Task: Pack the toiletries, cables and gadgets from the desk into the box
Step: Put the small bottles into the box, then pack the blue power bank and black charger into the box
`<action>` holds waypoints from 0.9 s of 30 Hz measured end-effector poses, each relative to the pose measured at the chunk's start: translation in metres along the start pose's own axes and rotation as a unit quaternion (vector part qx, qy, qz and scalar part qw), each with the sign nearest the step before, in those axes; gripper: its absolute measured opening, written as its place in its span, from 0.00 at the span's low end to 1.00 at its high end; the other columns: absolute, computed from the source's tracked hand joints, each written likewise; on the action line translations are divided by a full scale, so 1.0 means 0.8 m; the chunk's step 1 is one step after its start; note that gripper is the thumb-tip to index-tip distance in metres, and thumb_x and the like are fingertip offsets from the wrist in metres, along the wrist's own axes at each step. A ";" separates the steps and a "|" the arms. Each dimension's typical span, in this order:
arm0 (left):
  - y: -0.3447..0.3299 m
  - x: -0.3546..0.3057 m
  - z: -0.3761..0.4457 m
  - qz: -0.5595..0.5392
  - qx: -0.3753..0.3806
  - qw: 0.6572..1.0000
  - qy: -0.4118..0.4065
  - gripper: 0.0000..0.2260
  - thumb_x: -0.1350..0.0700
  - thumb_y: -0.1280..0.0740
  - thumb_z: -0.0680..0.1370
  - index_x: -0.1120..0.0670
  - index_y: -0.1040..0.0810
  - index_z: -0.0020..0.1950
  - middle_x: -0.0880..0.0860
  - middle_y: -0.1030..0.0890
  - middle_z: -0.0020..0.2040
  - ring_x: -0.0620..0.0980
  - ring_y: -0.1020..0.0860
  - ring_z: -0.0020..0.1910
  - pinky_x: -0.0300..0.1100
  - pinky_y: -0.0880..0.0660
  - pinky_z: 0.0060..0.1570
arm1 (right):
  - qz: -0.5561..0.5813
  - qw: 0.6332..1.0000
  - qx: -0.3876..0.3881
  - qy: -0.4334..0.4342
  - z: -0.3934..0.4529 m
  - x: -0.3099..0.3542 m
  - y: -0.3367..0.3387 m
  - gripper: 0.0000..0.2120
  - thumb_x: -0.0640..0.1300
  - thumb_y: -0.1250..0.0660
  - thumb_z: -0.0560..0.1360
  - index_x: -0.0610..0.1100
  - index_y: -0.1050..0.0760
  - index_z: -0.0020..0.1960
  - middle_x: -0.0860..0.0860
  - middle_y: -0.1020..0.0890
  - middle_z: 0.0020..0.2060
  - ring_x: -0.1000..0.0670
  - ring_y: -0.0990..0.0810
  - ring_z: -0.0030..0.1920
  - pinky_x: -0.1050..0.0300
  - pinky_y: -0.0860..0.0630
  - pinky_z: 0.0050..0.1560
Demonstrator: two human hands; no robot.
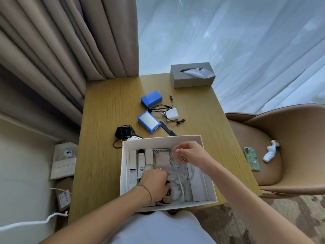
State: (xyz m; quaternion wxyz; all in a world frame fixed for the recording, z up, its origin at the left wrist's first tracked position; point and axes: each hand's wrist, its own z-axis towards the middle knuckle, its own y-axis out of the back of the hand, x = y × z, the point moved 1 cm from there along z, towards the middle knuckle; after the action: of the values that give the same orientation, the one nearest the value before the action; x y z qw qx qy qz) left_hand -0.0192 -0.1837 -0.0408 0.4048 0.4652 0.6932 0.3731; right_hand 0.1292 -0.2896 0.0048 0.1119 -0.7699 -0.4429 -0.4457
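Open white cardboard box (207, 175) on the wooden desk (105, 138), near edge; right hand (190, 153) pinches a white cable (173, 161) above it; left hand (155, 184) reaches inside, grip indiscernible. Two blue rectangular packs (151, 98), a white charger (171, 114), a black adapter (124, 132) and a black comb (167, 128) lie beyond the box.

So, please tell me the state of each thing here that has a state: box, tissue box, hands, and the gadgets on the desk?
box: open, partly filled
tissue box: tissue sticking out
left hand: down in the box, grip hidden
right hand: pinches white cable
blue packs: still on desk
white charger: still on desk
black adapter: unpacked, cord tangled
comb: unpacked
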 end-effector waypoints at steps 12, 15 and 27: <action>0.131 0.049 0.024 -0.167 -0.187 0.968 -0.009 0.06 0.47 0.36 0.78 0.46 0.21 0.47 0.43 0.21 0.43 0.43 0.23 0.44 0.42 0.26 0.42 | -0.074 0.987 -0.083 0.114 0.061 0.088 0.035 0.09 0.37 0.34 0.76 0.42 0.15 0.49 0.45 0.13 0.38 0.59 0.20 0.31 0.67 0.26 0.33; 0.152 0.068 0.049 -0.195 -0.187 0.963 0.022 0.06 0.50 0.36 0.78 0.47 0.20 0.48 0.44 0.21 0.45 0.43 0.23 0.47 0.45 0.24 0.46 | -0.118 0.980 -0.106 0.124 0.093 0.107 0.041 0.10 0.37 0.35 0.75 0.44 0.15 0.47 0.47 0.13 0.37 0.53 0.17 0.35 0.56 0.20 0.40; 0.151 0.144 0.142 -0.183 -0.135 0.961 0.154 0.08 0.52 0.36 0.78 0.46 0.22 0.56 0.46 0.21 0.52 0.46 0.22 0.52 0.44 0.23 0.49 | -0.275 0.952 -0.076 0.111 0.232 0.148 0.010 0.13 0.40 0.40 0.78 0.42 0.16 0.51 0.47 0.14 0.48 0.48 0.17 0.47 0.51 0.18 0.47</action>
State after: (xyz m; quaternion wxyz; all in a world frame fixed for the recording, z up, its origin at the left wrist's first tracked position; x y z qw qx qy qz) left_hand 0.0979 -0.0234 -0.0022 0.4141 0.2079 0.7635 0.4499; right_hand 0.2689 -0.1201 -0.0078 -0.0252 -0.5698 -0.5873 -0.5742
